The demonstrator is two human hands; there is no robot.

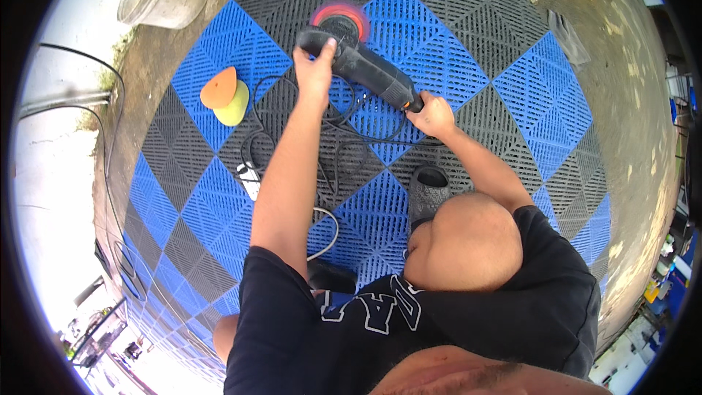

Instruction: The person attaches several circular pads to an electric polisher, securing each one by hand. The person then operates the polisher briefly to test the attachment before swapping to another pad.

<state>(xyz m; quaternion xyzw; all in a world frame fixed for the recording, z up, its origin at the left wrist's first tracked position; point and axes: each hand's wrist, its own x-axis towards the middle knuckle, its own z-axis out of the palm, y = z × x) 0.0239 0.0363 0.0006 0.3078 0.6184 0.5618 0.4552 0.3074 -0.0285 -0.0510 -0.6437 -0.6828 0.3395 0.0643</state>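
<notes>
Holding a black polishing machine (362, 66) low over the blue and grey floor tiles (468, 44), the left hand (316, 66) clenches the front handle and the right hand (431, 113) grasps the rear grip. The red pad (342, 18) looks blurred, probably spinning. Next move needs steady, level pressure, keeping the cable (292, 139) away.

Bright daylight, pretty even, soft shadows under the arms; far left wall (51, 146) is blown out white; spinning red pad (341, 20) is motion-blurred while the floor tiles (468, 51) stay sharp; heavy fisheye bend and a black vignette around the rim.
</notes>
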